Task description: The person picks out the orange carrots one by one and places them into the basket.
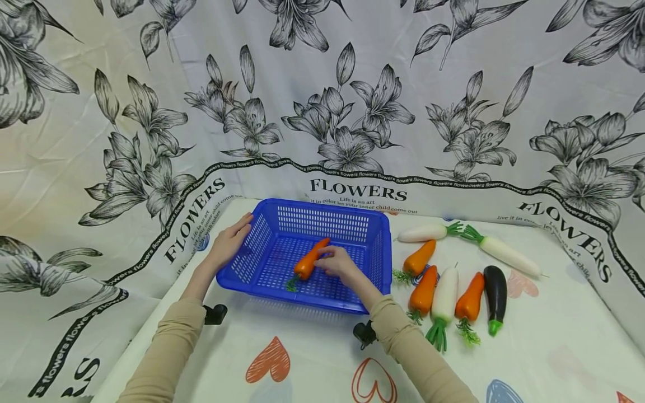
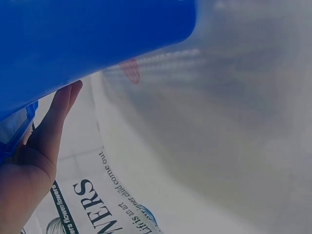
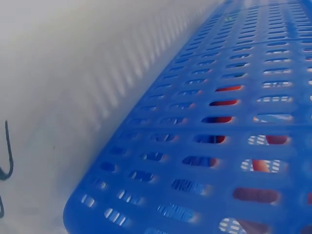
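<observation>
A blue slotted plastic basket [image 1: 322, 302] stands on the white cloth, with an orange carrot [image 1: 307, 262] inside that has a green leafy top. My right hand [image 1: 339, 262] reaches over the near rim and pinches the carrot along its right side with bent fingers. The right wrist view shows the basket wall [image 3: 195, 122] close up, with patches of orange and red through its slots. My left hand [image 1: 229, 240] lies against the basket's left side, near the rim. In the left wrist view the left hand's extended fingers [image 2: 61, 105] touch the blue plastic.
To the right of the basket lie more carrots [image 1: 419, 257], several white radishes [image 1: 445, 294] with green tops, and a dark eggplant [image 1: 496, 294]. A floral curtain [image 1: 353, 112] hangs behind and beside the table. Heart prints [image 1: 269, 359] mark the tablecloth in front.
</observation>
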`<action>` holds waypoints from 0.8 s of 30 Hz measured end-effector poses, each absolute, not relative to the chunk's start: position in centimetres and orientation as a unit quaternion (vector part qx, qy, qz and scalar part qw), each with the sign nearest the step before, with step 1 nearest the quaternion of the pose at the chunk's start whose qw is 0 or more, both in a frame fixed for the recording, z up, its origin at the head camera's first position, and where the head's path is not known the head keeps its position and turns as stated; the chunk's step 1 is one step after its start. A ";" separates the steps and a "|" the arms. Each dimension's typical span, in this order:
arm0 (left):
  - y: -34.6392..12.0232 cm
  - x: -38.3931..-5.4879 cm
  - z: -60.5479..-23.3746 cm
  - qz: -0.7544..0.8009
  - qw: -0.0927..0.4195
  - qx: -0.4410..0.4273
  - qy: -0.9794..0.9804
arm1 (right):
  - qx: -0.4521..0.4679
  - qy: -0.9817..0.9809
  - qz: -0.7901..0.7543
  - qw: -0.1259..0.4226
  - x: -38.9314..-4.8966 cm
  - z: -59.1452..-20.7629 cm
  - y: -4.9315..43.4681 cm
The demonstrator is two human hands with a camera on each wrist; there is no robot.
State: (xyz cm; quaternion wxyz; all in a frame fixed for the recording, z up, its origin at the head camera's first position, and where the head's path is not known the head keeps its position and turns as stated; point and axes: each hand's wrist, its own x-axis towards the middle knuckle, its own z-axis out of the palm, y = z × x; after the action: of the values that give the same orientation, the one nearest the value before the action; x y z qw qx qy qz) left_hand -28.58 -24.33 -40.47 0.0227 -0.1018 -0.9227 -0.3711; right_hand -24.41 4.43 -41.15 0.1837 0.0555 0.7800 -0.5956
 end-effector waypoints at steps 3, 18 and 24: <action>-24.3 -28.6 -40.5 -0.369 0.023 -0.104 -0.923 | 0.080 0.756 -0.622 0.186 -24.4 -41.0 4.4; -24.4 -28.7 -40.5 -0.372 0.022 -0.105 -0.922 | 0.101 0.646 -0.724 0.218 -24.3 -40.2 5.8; -24.3 -28.6 -40.5 -0.373 0.024 -0.106 -0.921 | 0.077 0.628 -0.737 0.237 -23.9 -39.6 6.7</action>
State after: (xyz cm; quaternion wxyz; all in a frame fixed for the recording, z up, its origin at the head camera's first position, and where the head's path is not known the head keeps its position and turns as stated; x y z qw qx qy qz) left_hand -28.63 -24.31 -40.54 0.0237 -0.1062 -0.9213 -0.3733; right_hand -23.86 6.70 -39.55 0.2370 0.0775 0.6283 -0.7370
